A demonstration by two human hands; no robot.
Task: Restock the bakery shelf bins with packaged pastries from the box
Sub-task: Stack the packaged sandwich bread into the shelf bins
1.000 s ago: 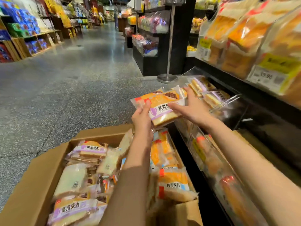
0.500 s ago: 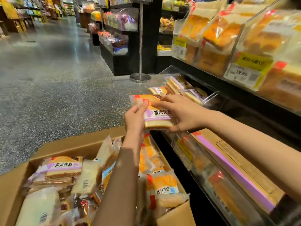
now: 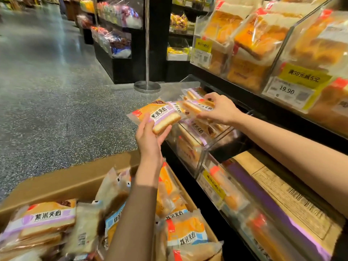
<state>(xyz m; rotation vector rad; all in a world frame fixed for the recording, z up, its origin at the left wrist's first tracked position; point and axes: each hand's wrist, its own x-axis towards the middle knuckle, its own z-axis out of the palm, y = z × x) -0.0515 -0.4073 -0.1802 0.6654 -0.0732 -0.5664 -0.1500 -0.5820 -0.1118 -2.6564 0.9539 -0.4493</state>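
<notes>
Head view showed us standing at a bakery aisle, the speckled grey floor [image 3: 56, 102] filling the left half and the dark shelving [image 3: 263, 113] running down the right. On the upper shelf we saw big bagged loaves [image 3: 254, 40] behind a yellow price tag [image 3: 293, 85] reading 19.90. At the bottom left lay our open cardboard box [image 3: 62, 182], crowded with packaged pastries [image 3: 47, 221] in clear wrappers with purple, blue and orange labels, jumbled at all angles. Just beside the box, on the lower shelf, a flat carton with a purple stripe [image 3: 278, 210] lay behind clear acrylic fronts. Above it stood the clear shelf bin [image 3: 199, 147], partly filled with purple-label pastries stacked on edge. Our left hand [image 3: 150, 138] was raised over the box's far corner, fingers curled up around the underside of one purple-label pastry pack [image 3: 158, 114], which it held tilted at the bin's outer edge. Our right hand [image 3: 220, 109] reached across the top of the bin, fingers spread and pressed down on another pack [image 3: 197, 107] lying on the pile there, thumb under its near edge. The two packs overlapped at their ends. A metal stand base [image 3: 147, 87] sat on the floor beyond the bin.
</notes>
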